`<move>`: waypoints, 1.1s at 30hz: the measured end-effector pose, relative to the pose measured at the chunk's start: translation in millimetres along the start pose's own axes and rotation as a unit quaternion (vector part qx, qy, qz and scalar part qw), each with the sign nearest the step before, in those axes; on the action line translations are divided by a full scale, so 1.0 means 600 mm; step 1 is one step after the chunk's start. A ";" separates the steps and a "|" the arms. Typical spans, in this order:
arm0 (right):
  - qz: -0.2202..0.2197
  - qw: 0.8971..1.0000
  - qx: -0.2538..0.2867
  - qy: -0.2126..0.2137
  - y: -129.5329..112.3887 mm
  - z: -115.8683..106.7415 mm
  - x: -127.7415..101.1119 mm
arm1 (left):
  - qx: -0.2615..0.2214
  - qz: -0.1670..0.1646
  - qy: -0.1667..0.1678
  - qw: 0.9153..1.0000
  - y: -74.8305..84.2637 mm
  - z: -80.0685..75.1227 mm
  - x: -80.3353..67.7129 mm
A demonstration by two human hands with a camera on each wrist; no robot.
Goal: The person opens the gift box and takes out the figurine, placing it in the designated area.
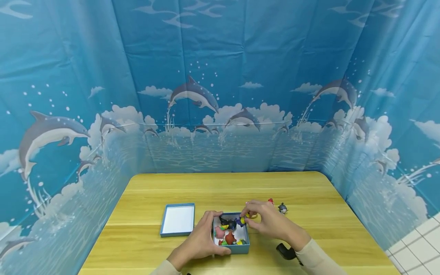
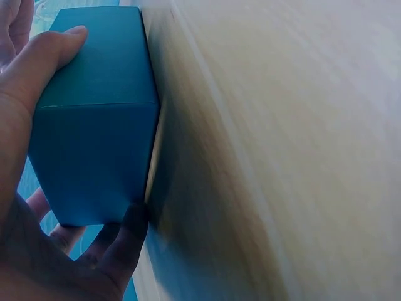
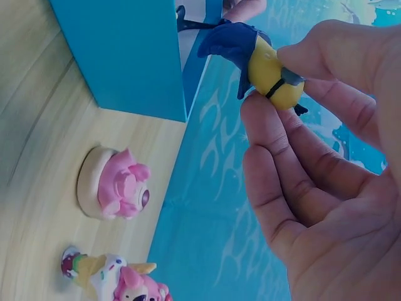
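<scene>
- Bare worktop (image 1: 223,187) behind the blue box (image 1: 231,248), open right back to the curtain.
- Wide free strip between lid (image 1: 178,219) and the left edge.
- Narrow gap between lid and box, filled by the left hand (image 1: 203,240).
- Right of the box, crowded: pink pig figure (image 3: 116,184), unicorn figure (image 3: 116,276), small grey figure (image 1: 282,208), black object (image 1: 286,251) near the front edge.
- Box nearly full of figures; above it, right hand (image 1: 268,221) pinching yellow figure (image 3: 272,75).

Lid (image 1: 178,219) lies left of box (image 1: 240,249) holding figurines (image 1: 229,237).
</scene>
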State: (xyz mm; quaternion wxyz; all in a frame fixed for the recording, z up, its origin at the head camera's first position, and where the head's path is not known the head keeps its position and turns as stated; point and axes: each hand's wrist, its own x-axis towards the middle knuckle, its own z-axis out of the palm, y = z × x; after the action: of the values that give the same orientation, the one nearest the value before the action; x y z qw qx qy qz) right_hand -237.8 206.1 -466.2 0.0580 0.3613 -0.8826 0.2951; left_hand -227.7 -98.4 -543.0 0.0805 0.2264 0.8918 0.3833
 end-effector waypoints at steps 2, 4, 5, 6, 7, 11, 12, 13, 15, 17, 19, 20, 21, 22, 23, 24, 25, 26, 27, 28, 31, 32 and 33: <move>-0.002 1.000 -0.001 0.006 0.004 -0.001 -0.001 | -0.001 -0.001 -0.001 1.000 -0.001 0.000 0.000; -0.004 1.000 0.005 0.010 0.007 -0.002 -0.002 | -0.002 -0.001 -0.002 1.000 -0.001 0.000 0.000; -0.005 1.000 0.005 0.011 0.008 -0.002 -0.003 | -0.005 0.000 -0.002 1.000 0.000 0.000 0.000; -0.006 1.000 0.008 0.011 0.009 -0.002 -0.003 | -0.006 0.000 -0.002 1.000 0.000 0.000 -0.001; -0.005 1.000 0.009 0.010 0.010 -0.003 -0.003 | -0.006 0.000 -0.002 1.000 0.000 0.000 -0.001; -0.007 1.000 0.003 0.015 0.013 -0.005 -0.005 | -0.005 -0.002 0.000 1.000 0.001 0.000 -0.001; -0.005 1.000 -0.001 0.018 0.014 -0.005 -0.005 | -0.004 -0.003 0.001 1.000 0.001 -0.001 -0.001; -0.003 1.000 -0.006 0.020 0.014 -0.007 -0.006 | -0.004 -0.003 0.001 1.000 0.001 -0.001 0.000; 0.002 1.000 -0.012 0.023 0.016 -0.008 -0.008 | -0.004 -0.003 0.001 1.000 0.001 -0.001 0.000; 0.008 1.000 -0.016 0.023 0.018 -0.010 -0.010 | -0.004 -0.002 0.002 1.000 0.001 -0.001 0.000; 0.013 1.000 -0.015 0.022 0.020 -0.011 -0.012 | -0.004 -0.002 0.002 1.000 0.000 -0.001 0.000; 0.012 0.999 -0.016 0.025 0.021 -0.012 -0.014 | -0.004 -0.003 0.002 1.000 0.000 -0.001 0.000; 0.012 0.999 -0.017 0.027 0.022 -0.012 -0.015 | -0.004 -0.004 0.002 1.000 0.000 -0.001 0.000; 0.008 0.999 -0.019 0.032 0.023 -0.013 -0.017 | -0.004 -0.005 0.001 1.000 0.001 -0.001 0.000; 0.002 0.999 -0.021 0.037 0.023 -0.014 -0.018 | -0.004 -0.006 0.001 1.000 0.001 -0.001 0.000; -0.002 0.999 -0.022 0.042 0.024 -0.015 -0.020 | -0.003 -0.007 0.000 1.000 0.001 -0.001 -0.001; -0.008 0.999 -0.024 0.047 0.025 -0.016 -0.022 | -0.003 -0.007 0.000 1.000 0.001 -0.001 -0.001; -0.012 0.998 -0.026 0.052 0.026 -0.018 -0.024 | -0.002 -0.008 -0.001 1.000 0.002 -0.001 -0.001; -0.015 0.998 -0.028 0.055 0.026 -0.019 -0.026 | -0.002 -0.008 -0.001 1.000 0.002 -0.001 -0.001; -0.016 0.998 -0.028 0.057 0.027 -0.021 -0.028 | -0.002 -0.008 -0.002 1.000 0.001 -0.001 -0.001; -0.009 0.998 -0.025 0.055 0.028 -0.026 -0.033 | -0.002 -0.007 -0.003 1.000 0.000 -0.001 0.000; -0.007 0.998 -0.025 0.055 0.028 -0.028 -0.034 | -0.001 -0.007 -0.003 1.000 -0.001 -0.001 0.000; -0.006 0.998 -0.026 0.055 0.029 -0.030 -0.036 | -0.001 -0.007 -0.003 1.000 -0.001 -0.001 0.000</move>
State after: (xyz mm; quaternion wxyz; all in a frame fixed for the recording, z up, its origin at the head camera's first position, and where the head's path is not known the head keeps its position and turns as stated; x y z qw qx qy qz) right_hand -235.9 239.0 -466.4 0.1173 0.3478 -0.8835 0.2911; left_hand -228.2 -99.2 -542.9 0.0863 0.2215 0.8926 0.3830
